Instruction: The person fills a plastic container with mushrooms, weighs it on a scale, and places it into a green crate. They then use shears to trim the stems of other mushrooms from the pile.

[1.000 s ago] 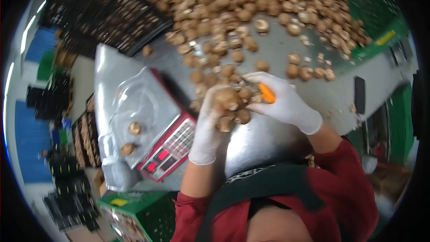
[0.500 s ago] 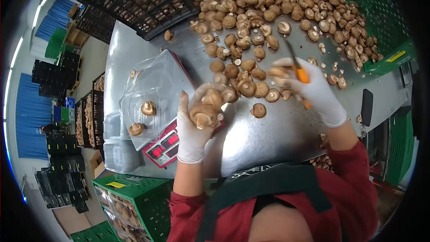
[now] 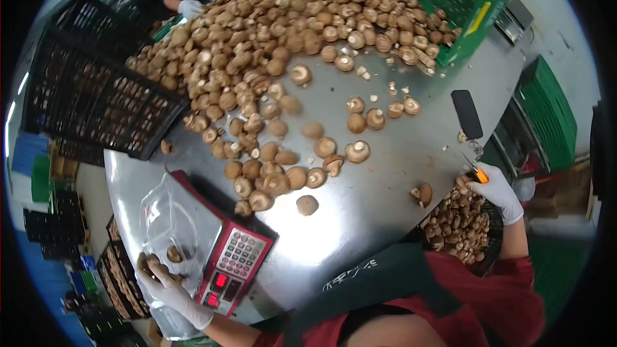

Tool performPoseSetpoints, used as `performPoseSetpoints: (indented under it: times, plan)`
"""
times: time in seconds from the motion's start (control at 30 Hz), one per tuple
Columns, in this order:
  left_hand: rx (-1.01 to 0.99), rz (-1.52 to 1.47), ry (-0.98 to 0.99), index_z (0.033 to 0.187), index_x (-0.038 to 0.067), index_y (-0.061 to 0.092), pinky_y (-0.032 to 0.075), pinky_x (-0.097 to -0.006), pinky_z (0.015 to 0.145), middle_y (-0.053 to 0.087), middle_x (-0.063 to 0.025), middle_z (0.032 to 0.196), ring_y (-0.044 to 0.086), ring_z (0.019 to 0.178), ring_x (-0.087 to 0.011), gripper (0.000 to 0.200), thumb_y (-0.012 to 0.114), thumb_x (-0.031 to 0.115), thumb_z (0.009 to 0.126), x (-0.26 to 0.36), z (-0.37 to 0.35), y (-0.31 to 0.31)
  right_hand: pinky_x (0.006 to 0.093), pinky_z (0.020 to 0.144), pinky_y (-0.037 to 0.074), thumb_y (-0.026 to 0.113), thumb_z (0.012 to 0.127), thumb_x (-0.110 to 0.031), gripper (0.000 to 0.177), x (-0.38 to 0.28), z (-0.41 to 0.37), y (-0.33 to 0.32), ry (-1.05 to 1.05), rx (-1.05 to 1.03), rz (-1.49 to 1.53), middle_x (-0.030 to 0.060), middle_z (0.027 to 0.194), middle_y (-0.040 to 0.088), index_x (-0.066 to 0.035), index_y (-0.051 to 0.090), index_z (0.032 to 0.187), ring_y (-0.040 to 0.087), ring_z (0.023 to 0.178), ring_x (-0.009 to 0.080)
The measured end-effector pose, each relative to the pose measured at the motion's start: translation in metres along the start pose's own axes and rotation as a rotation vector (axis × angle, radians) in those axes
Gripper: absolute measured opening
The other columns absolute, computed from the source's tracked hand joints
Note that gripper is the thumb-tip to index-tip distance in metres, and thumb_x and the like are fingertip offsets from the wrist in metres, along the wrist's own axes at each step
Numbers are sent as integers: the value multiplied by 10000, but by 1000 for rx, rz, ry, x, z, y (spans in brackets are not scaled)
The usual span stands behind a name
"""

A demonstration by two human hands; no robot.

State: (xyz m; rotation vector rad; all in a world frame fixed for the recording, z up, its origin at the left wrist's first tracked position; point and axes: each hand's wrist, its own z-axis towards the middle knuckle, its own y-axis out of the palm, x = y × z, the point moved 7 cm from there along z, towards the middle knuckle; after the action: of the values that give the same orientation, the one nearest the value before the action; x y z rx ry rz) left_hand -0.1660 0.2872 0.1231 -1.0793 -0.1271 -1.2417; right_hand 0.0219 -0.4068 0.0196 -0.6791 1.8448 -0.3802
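My left hand (image 3: 168, 288), in a white glove, holds mushrooms (image 3: 152, 265) over the clear plastic tray (image 3: 168, 209) on the red scale (image 3: 241, 250). A single mushroom (image 3: 174, 254) lies in the tray beside the fingers. At the right, my gloved right hand (image 3: 493, 187) is closed on an orange-handled knife (image 3: 481, 175), above a dark basket of small mushroom pieces (image 3: 459, 225). Something brown, perhaps a mushroom piece, shows at its fingertips. Loose mushrooms (image 3: 276, 183) are spread on the metal table (image 3: 360, 218) between my hands.
A large mushroom heap (image 3: 257, 32) covers the table's far side, between a black crate (image 3: 96, 90) and a green crate (image 3: 479, 22). A black phone-like object (image 3: 466, 114) lies at the right. Across the table, another person's gloved hand (image 3: 189, 8) touches the heap.
My left hand has moved left with mushrooms to the tray. My right hand, with the knife, has gone from the middle to the basket at the right. The view has shifted.
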Motion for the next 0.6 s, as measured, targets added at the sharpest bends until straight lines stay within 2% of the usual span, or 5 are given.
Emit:
performPoseSetpoints:
  times: [0.07,0.13,0.23,0.3,0.6]
  plan:
    - [-293,44,-326,1329,-6,511,450,-362,963,580,-157,1251,561,1165,-247,400,467,263,1035,-10,-7,13,232,752,490,676,867,-38,289,1,4,-3,55,37,75,9,872,647,-3,653,1152,593,816,99]
    - [-214,214,-43,1330,-6,512,412,-406,1036,562,-181,1285,516,1245,-296,401,475,250,1023,-7,-4,16,239,718,485,653,876,-53,279,-18,31,2,-60,78,-42,16,833,636,-18,656,1152,588,787,99]
    - [-66,339,334,1309,-3,529,386,-435,1068,551,-195,1302,483,1283,-337,377,529,173,975,74,-25,38,283,699,492,634,859,-70,281,-68,86,34,-74,26,-23,76,807,627,-36,654,1138,605,762,142]
    - [-137,170,471,1283,-5,545,377,-445,1073,558,-192,1288,482,1281,-350,370,577,120,936,131,-48,85,342,748,512,627,845,-87,243,-121,146,76,-591,121,-68,172,902,667,-24,649,1079,661,842,245]
    - [-818,69,667,1289,96,568,473,-437,962,552,-173,1286,519,1192,-376,495,656,61,803,238,-74,351,288,676,501,600,871,-74,230,-210,243,144,-441,-141,52,88,940,707,-22,672,1083,630,757,119]
